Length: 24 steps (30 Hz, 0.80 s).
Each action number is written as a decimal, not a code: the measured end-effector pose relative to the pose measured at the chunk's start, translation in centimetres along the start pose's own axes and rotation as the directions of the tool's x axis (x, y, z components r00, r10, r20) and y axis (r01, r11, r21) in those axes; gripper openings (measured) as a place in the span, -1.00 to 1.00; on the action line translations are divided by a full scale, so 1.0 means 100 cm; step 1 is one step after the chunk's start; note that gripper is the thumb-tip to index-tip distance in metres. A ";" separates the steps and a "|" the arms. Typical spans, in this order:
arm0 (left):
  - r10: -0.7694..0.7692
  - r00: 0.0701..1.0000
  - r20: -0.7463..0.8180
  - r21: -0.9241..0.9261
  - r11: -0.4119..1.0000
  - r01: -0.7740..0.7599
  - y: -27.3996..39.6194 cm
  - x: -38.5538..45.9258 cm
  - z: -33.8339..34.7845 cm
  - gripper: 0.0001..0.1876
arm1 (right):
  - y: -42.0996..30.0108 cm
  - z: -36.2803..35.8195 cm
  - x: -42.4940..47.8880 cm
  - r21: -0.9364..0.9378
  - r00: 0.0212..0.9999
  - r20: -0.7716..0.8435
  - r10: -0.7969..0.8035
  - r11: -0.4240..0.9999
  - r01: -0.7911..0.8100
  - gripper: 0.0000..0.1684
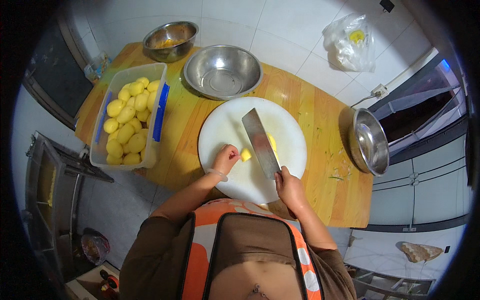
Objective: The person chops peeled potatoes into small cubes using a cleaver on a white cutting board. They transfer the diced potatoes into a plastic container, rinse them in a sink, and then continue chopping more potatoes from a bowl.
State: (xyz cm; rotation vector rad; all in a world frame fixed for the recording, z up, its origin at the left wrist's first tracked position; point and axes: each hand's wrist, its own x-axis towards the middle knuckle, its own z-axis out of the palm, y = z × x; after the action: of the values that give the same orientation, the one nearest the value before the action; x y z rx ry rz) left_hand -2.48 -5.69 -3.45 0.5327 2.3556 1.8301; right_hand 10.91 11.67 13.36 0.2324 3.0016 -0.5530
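Note:
My right hand (291, 187) grips the handle of a broad metal cleaver (260, 144), whose blade is held over a round white cutting board (221, 123). My left hand (225, 159), a pale bangle on its wrist, is over the board's left part with its fingers curled. Just right of those fingertips lies a small yellow piece of peeled potato (245, 154); whether they touch it, I cannot tell. More yellow potato (272, 143) sits right of the blade, partly hidden by it.
Left on the wooden table (330, 131) stands a clear plastic bin (98, 150) full of peeled potatoes (126, 133). Behind the board is a large steel bowl (223, 73), beside a smaller steel bowl (168, 52) with orange-yellow contents. Another steel bowl (371, 142) stands at the right edge, near green scraps.

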 end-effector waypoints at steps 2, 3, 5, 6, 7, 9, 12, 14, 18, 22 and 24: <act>0.001 1.000 -0.025 0.077 0.997 0.000 0.011 -0.005 -0.004 -0.80 | -0.003 0.003 -0.002 -0.017 0.999 0.014 -0.032 0.999 0.032 -0.76; 0.075 0.997 -0.020 0.061 0.995 -0.074 0.012 -0.005 -0.002 -0.79 | -0.004 0.011 0.002 -0.051 0.997 0.059 -0.045 0.998 0.048 -0.76; 0.215 0.977 -0.007 0.023 0.976 -0.215 0.010 -0.008 0.009 -0.79 | 0.003 0.039 0.012 -0.119 0.987 0.153 -0.055 0.990 0.073 -0.77; 0.332 0.943 -0.007 0.096 0.939 -0.330 0.011 -0.008 0.014 -0.77 | 0.000 0.044 0.016 -0.086 0.990 0.130 -0.050 0.994 0.062 -0.75; 0.354 0.935 0.009 0.150 0.924 -0.351 0.011 -0.006 0.016 -0.77 | 0.001 0.042 0.016 -0.070 0.992 0.115 -0.048 0.996 0.056 -0.75; 0.396 0.917 0.038 0.256 0.884 -0.392 0.011 0.002 0.016 -0.76 | 0.003 0.031 0.019 -0.039 0.995 0.085 -0.047 0.998 0.051 -0.75; 0.181 0.982 -0.045 0.058 0.982 -0.178 0.001 0.003 0.014 -0.75 | 0.004 0.014 0.001 -0.075 0.998 0.003 -0.062 0.995 0.062 -0.78; 0.028 0.982 -0.185 -0.091 0.995 -0.045 0.015 -0.001 -0.006 -0.77 | 0.007 0.005 -0.013 -0.094 0.995 -0.054 -0.085 0.992 0.080 -0.84; 0.129 0.878 -0.462 -0.215 0.944 -0.252 0.075 -0.005 -0.074 -0.85 | 0.013 0.019 -0.034 -0.173 0.935 -0.056 -0.350 0.926 0.336 -0.84; 0.431 0.859 0.277 0.221 0.841 -0.493 0.139 -0.014 -0.067 -0.73 | 0.015 0.059 -0.026 -0.433 0.824 -0.046 -0.564 0.755 0.492 -0.83; 0.234 0.786 0.572 0.374 0.779 -0.504 0.108 -0.025 -0.039 -0.69 | 0.013 0.067 -0.029 -0.447 0.833 -0.045 -0.552 0.756 0.477 -0.82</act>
State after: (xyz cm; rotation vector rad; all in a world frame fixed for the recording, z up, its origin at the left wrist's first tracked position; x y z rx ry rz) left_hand 0.90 -7.81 7.59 1.4533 2.4323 0.9242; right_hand 14.31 10.05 6.97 -0.6377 3.2405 0.1210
